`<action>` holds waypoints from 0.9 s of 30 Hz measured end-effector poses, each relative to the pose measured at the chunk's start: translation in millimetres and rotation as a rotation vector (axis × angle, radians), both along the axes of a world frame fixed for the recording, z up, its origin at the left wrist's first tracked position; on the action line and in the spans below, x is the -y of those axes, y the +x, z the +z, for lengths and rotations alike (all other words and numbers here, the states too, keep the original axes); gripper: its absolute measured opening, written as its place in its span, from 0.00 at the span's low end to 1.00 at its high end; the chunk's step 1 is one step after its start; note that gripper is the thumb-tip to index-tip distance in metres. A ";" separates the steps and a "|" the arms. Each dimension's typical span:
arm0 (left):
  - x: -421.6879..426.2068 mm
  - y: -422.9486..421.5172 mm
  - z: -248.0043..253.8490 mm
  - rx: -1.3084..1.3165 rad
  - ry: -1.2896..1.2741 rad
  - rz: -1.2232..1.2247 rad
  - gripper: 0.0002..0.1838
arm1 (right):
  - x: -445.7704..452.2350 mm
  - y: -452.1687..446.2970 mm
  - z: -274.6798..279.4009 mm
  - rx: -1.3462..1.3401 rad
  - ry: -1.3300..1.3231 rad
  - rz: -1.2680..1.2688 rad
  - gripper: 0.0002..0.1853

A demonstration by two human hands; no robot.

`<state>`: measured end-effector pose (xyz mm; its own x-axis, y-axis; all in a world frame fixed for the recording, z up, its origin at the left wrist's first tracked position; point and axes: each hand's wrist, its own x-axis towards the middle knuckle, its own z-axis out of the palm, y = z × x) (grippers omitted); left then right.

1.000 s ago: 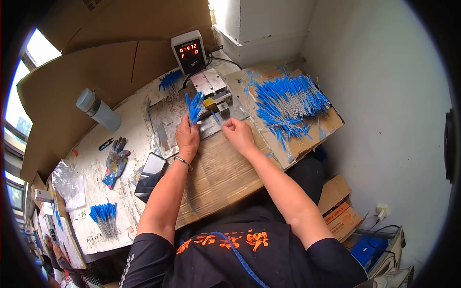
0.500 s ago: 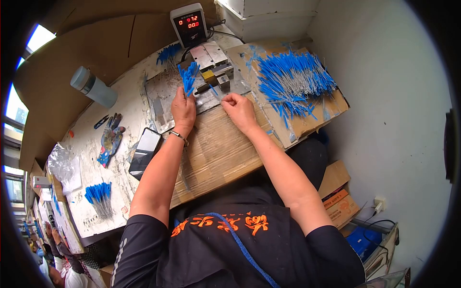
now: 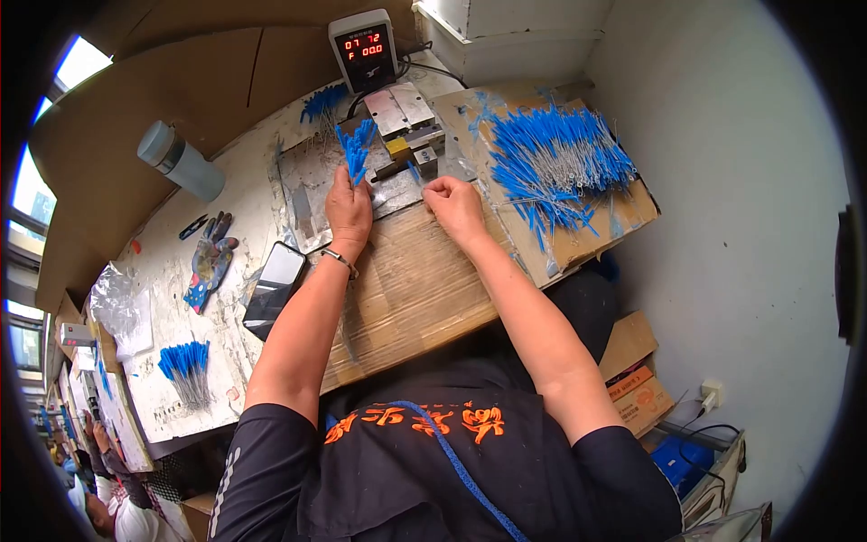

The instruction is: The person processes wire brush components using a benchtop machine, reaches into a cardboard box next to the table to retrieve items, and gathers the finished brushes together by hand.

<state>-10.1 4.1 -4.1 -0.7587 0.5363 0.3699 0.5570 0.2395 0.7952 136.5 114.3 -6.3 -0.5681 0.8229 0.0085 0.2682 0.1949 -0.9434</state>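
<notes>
My left hand [image 3: 349,215] is closed around a bundle of blue-ended wire pieces [image 3: 356,149], their blue ends pointing up and away from me. The fingers of my right hand [image 3: 455,210] pinch one thin blue-ended wire piece [image 3: 414,170]. Its blue end lies against the metal block of a small bench machine [image 3: 424,163]; whether it sits inside the block I cannot tell. A display box [image 3: 364,50] with red digits stands behind the machine. On the right, a large pile of blue-ended wires [image 3: 560,158], some with looped ends, lies on cardboard [image 3: 623,221].
A bottle [image 3: 181,161], a patterned glove [image 3: 209,262], small snips [image 3: 192,227] and a phone [image 3: 275,282] lie left of my arm. More blue-ended wires [image 3: 186,372] sit at the table's near left, others [image 3: 322,104] behind the machine. Another person [image 3: 126,506] shows at lower left.
The red digits on the display have changed. The blue end of the wire in my right hand has shifted slightly nearer the block. My left hand keeps its bundle; the view has shifted a little.
</notes>
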 end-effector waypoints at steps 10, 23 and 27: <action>-0.7 -2.0 -2.9 0.026 -0.010 0.002 0.06 | 1.5 0.1 -0.5 -0.015 0.052 0.006 0.07; -1.9 -2.0 -6.8 -0.035 -0.081 0.020 0.07 | 3.6 -1.0 0.8 -0.033 0.031 -0.025 0.07; -1.4 -0.6 -7.1 -0.123 -0.171 0.021 0.08 | 3.5 -4.3 -3.2 -0.005 0.055 -0.043 0.06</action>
